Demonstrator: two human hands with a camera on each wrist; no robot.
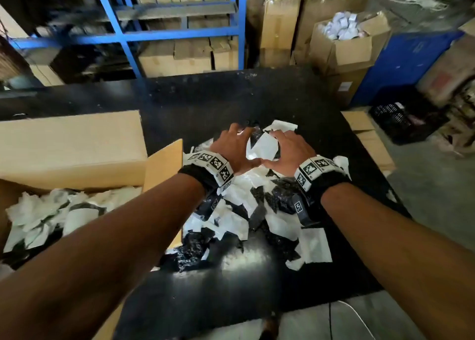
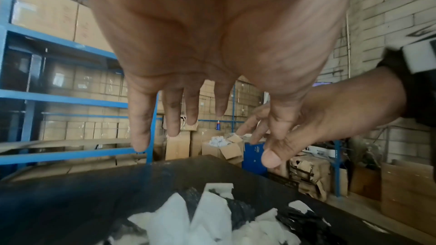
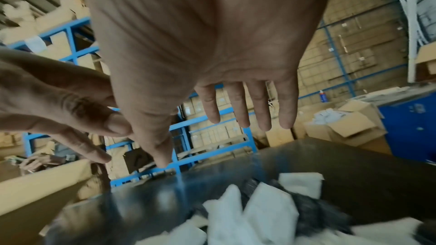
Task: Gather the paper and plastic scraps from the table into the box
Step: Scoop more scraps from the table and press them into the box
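A heap of white paper and black plastic scraps [image 1: 246, 211] lies on the black table [image 1: 205, 100]; the same scraps [image 2: 207, 219] [image 3: 254, 217] show below each wrist camera. Both hands hover side by side over the heap's far end, palms down, thumbs almost touching. My left hand [image 1: 232, 146] [image 2: 188, 109] has straight, spread fingers and holds nothing. My right hand [image 1: 288, 148] [image 3: 235, 111] is likewise spread and empty. The open cardboard box [image 1: 77, 144] stands at the table's left, with several scraps [image 1: 51, 213] inside.
Blue shelving [image 1: 174, 33] with cartons stands behind the table. A carton full of white pieces [image 1: 344, 41] and a blue cabinet [image 1: 406, 64] are at the back right. A flat carton [image 1: 367, 139] and a black crate [image 1: 403, 118] lie beyond the table's right edge.
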